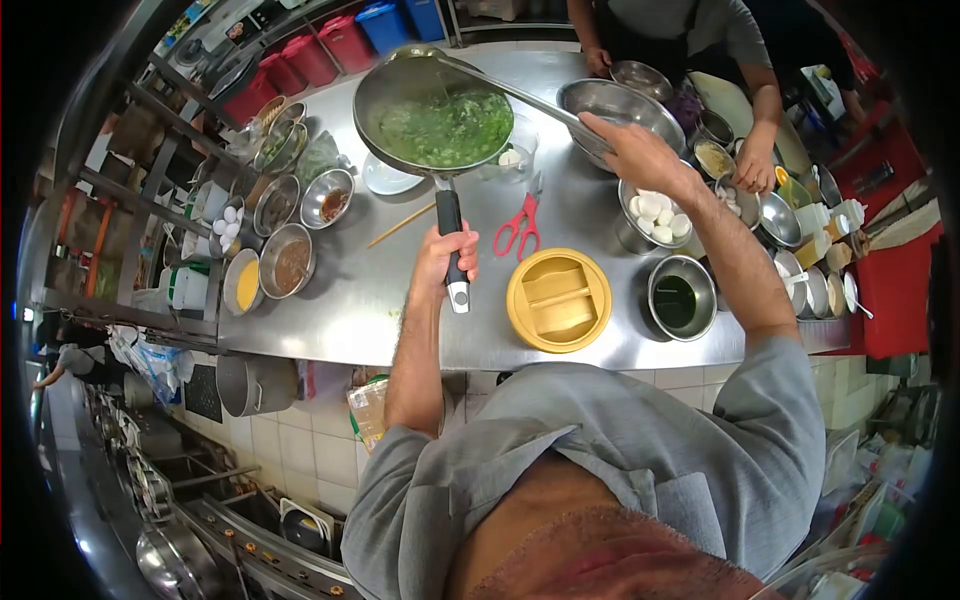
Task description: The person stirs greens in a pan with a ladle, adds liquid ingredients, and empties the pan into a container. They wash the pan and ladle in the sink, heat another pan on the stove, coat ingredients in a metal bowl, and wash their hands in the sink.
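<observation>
left fingers [462,243] clamp the black handle of a round metal pan [374,112] of green food beyond them; right fingers [598,128] clamp a long metal utensil [520,94]; red-handled scissors [531,207] lie between.

Red bins [308,61] beside blue bins [383,23], with white eggs [229,222] and a metal pot [256,386] at left

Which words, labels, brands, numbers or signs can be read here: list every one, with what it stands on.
No text can be read in this view.
Frying pan handle: any mark is too small to read.
Package under the table: any print is too blurred to read.
Squeeze bottles: any label is too small to read.
</observation>
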